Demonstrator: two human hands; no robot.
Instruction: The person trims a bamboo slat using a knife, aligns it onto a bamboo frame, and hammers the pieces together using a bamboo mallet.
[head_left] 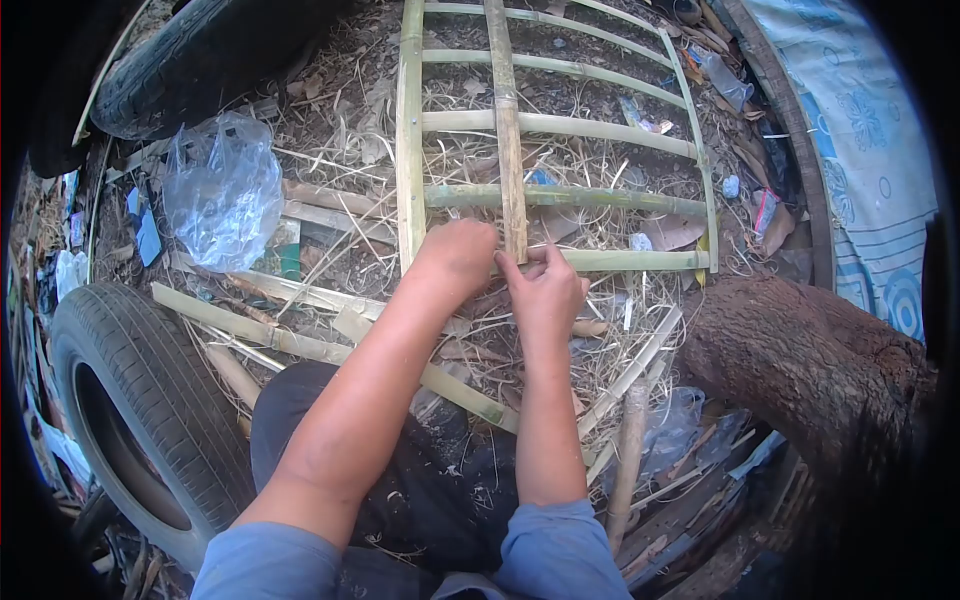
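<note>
A bamboo frame (409,130) lies on the ground ahead of me, with several split bamboo slats (560,122) crossing between its side pieces. Down its middle runs a brown bamboo strip (507,130), its lower end between my hands. My left hand (462,255) is closed in a fist at the left part of the frame's nearest edge; what its fingers hold is hidden. My right hand (545,290) pinches the nearest bamboo slat (640,261), the thumb beside the lower end of the middle strip.
A tyre (150,410) stands at left, another tyre (200,65) behind it. A thick log (790,340) lies at right, near a blue patterned sheet (850,130). A clear plastic bag (222,190), loose bamboo strips (250,328) and shavings litter the ground.
</note>
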